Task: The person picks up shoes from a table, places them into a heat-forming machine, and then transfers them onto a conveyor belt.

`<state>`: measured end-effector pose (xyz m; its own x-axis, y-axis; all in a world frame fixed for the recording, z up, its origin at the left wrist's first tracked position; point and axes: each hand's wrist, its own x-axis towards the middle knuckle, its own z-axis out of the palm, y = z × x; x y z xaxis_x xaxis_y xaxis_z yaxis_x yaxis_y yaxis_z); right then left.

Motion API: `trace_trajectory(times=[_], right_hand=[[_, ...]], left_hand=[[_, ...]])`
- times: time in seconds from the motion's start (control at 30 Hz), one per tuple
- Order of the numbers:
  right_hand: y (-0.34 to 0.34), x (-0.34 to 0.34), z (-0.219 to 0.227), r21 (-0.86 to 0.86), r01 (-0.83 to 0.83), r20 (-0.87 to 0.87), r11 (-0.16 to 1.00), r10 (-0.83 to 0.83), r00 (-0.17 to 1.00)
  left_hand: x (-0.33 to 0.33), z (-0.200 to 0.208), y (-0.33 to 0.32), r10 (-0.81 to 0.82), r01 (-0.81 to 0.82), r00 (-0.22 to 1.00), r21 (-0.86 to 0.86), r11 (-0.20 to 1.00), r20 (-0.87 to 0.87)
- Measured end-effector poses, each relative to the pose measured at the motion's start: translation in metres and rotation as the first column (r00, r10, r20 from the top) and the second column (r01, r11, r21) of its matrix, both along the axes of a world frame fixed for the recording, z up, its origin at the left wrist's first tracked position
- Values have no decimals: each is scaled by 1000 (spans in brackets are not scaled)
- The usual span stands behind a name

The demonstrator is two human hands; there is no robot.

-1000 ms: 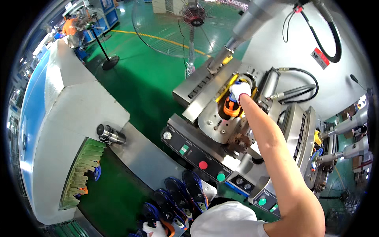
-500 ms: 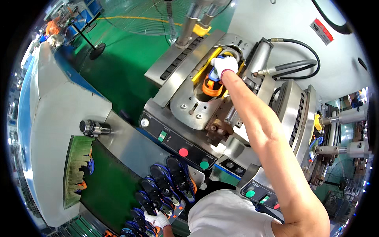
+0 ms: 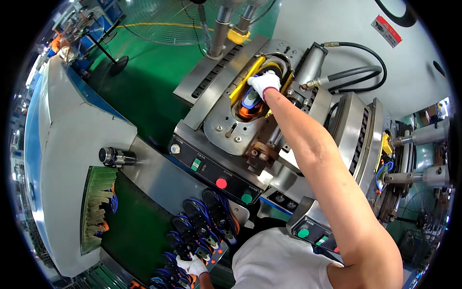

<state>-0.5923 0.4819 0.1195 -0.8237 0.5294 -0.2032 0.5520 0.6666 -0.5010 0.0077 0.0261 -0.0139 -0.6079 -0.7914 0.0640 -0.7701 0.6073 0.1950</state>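
Note:
My right hand (image 3: 264, 83), in a white glove with a dark red cuff, is closed over a blue and orange shoe (image 3: 250, 100). This shoe lies in the oval opening of a metal press (image 3: 219, 136), between two yellow side pads (image 3: 247, 80); the glove covers its far part. At the lower left, my left hand (image 3: 192, 265), also gloved in white, is closed at the edge of a shoe in a slanting row of dark shoes (image 3: 196, 217) with blue and orange trim. Black lasts appear to fill these shoes. The left fingertips are partly hidden among them.
A control panel (image 3: 210, 169) with red and green buttons fronts the press. Beside it stands a second press (image 3: 353, 130). Green bristle strips (image 3: 96, 207) hang at a grey machine's opening on the left, over a green conveyor belt (image 3: 132, 226). Hydraulic hoses (image 3: 358, 74) curve at the right.
The shoe under my right hand has sunk deeper into the press opening, and less of its orange end shows. My left hand stays at the row of shoes. The whole view has shifted slightly.

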Motion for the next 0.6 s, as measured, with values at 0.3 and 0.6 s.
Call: trace_trajectory(times=[0.3,0.6], right_hand=[[-4,-15,-14,67,92,-197,993,-77,977],[-154,213,102,-151,-448,-640,881,258,724]], left_hand=[[4,6,-11,67,-48,986,125,991,-150],[44,26,-57,-432,483,868,215,849,-246]])
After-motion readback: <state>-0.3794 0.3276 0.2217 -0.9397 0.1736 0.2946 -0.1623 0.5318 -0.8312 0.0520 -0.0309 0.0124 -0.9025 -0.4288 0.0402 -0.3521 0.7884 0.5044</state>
